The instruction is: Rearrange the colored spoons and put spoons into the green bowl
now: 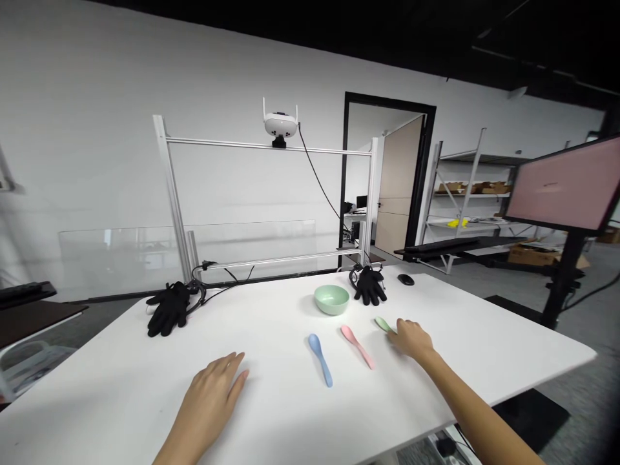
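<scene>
My right hand (411, 337) is closed over the handle end of a green spoon (382, 323), whose bowl points away from me; the rest of its handle is hidden under the fingers. My left hand (212, 391) holds nothing at the table's left front, thumb apart from the outstretched fingers. Between the hands lie a blue spoon (320, 360) and a pink spoon (357, 346), side by side on the white tabletop (271, 413). Behind the spoons stands a green bowl (332, 300).
Black gloves lie at the back of the table, one on the left (169, 310) and one on the right (369, 286). Near the right one sits a black mouse (405, 279). An aluminium frame (268, 148) carrying a white camera-like device (281, 124) rises at the far edge.
</scene>
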